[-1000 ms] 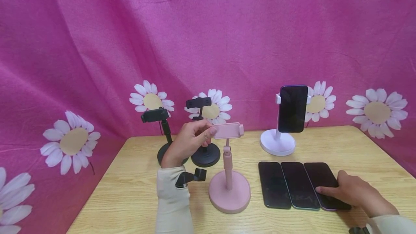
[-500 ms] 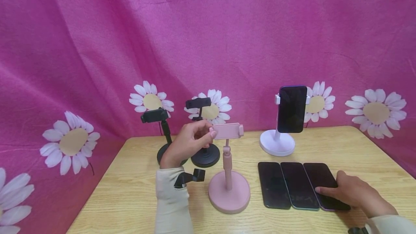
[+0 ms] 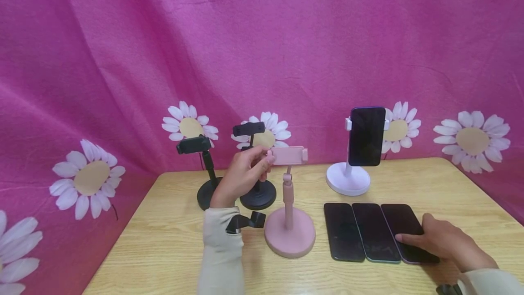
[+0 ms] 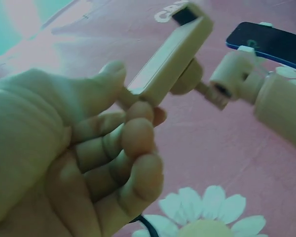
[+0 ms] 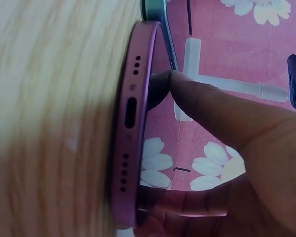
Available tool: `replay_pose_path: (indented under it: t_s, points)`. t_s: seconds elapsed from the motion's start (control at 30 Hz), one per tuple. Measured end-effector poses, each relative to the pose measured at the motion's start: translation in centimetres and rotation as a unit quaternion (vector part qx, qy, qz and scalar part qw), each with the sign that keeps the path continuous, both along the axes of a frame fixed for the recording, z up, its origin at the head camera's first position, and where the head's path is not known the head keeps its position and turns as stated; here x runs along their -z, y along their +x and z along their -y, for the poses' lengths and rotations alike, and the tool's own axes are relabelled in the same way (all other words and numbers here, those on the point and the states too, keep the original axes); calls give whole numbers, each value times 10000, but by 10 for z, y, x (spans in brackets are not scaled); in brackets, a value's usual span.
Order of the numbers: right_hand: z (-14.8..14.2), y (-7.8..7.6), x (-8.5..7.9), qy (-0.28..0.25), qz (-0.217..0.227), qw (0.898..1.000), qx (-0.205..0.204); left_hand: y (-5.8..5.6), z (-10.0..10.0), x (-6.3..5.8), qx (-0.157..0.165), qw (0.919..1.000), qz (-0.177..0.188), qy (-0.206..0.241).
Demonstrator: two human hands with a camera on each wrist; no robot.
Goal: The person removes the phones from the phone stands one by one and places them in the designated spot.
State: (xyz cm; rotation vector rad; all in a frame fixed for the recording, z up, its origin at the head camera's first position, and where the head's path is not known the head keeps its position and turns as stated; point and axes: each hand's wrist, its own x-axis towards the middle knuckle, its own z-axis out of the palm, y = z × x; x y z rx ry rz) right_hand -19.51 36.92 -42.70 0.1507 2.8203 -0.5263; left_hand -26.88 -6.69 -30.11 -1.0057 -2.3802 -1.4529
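Observation:
My left hand [image 3: 239, 176] pinches the left end of the clamp on a pink phone stand [image 3: 289, 204], thumb in front and fingertips behind. The clamp [image 4: 172, 61] sits tilted on its ball joint in the left wrist view. Three dark smartphones lie side by side, screens up, right of the stand. On the rightmost smartphone [image 3: 402, 222], with a purplish-pink frame, my right hand [image 3: 448, 242] grips across the width, the thumb over the screen at one side and the fingers at the other edge. The middle smartphone [image 3: 374, 229] and the left smartphone [image 3: 343, 229] lie alongside.
Behind the phones, a white stand [image 3: 348, 179] holds an upright smartphone [image 3: 367, 136]. Two black phone stands, a left one [image 3: 209, 165] and one partly hidden behind my left hand [image 3: 259, 197], stand at the back left. A pink flowered cloth [image 3: 311, 58] hangs behind the wooden table [image 3: 163, 240].
The pink stand has shifted slightly away from me, its clamp now higher in view, and my left hand has moved with it. My right hand stays on the rightmost smartphone.

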Motion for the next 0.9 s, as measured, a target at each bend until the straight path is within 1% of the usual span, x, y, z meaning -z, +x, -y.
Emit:
replay_pose_path:
  t_s: [0.13,0.3,0.33,0.43,0.57,0.67,0.83,0.9]
  points:
    - [1,1,-1,-114,66,9999,22,-7,-10,0,-255,9996,-79,-70]
    - [1,1,-1,-143,162,9997,111,-16,-22,-8,-666,9960,-334,-500]
    - [1,1,-1,-134,122,9998,85,-18,-25,-9,-746,9949,-374,-572]
    - [1,1,-2,-123,20,9999,60,-26,-33,-13,-915,9931,-302,-661]
    - [2,3,-3,-149,-57,9999,30,-37,-43,-14,-1019,9931,-78,-568]
    - [3,5,-4,-205,-104,9997,1,-44,-51,-13,-1138,9924,1,-472]
    - [6,8,-7,-181,-315,9993,-43,-52,-61,-16,-1435,9888,54,-414]
    - [6,8,-7,-177,-361,9992,-37,-54,-64,-17,-1584,9863,9,-470]
